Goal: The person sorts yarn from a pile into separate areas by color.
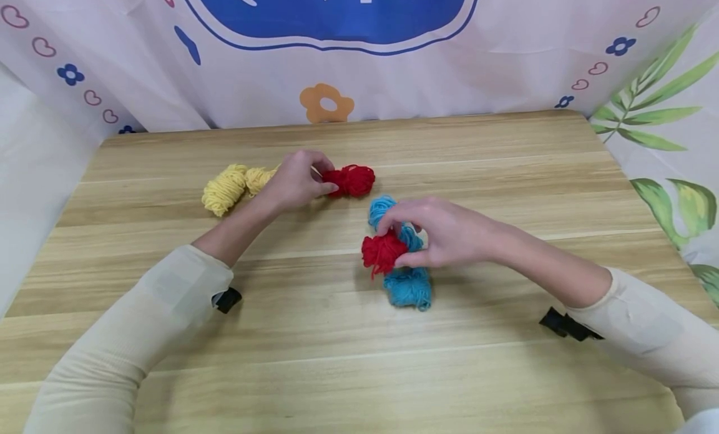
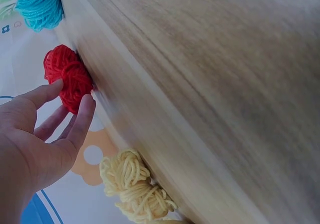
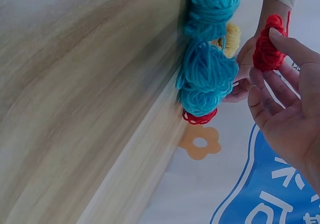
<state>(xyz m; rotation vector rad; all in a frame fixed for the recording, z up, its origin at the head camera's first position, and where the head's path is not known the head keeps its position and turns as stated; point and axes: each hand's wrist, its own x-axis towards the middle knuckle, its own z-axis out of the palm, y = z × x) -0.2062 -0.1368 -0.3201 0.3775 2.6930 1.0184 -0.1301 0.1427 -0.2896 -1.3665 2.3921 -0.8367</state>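
My left hand has its thumb and fingers about one end of a red yarn bundle lying toward the table's back; thumb and fingertips meet the yarn in the left wrist view. A second red yarn bundle is pinched between the thumb and fingers of my right hand. It hangs in the air over the blue yarn, raised off the table in the right wrist view. Blue yarn bundles lie in a column beneath the right hand, which partly covers them.
Yellow yarn bundles lie left of the left hand, partly hidden by it. They rest on a wood-grain table. Behind the table's back edge hangs a printed white curtain; leaf-patterned cloth hangs at the right.
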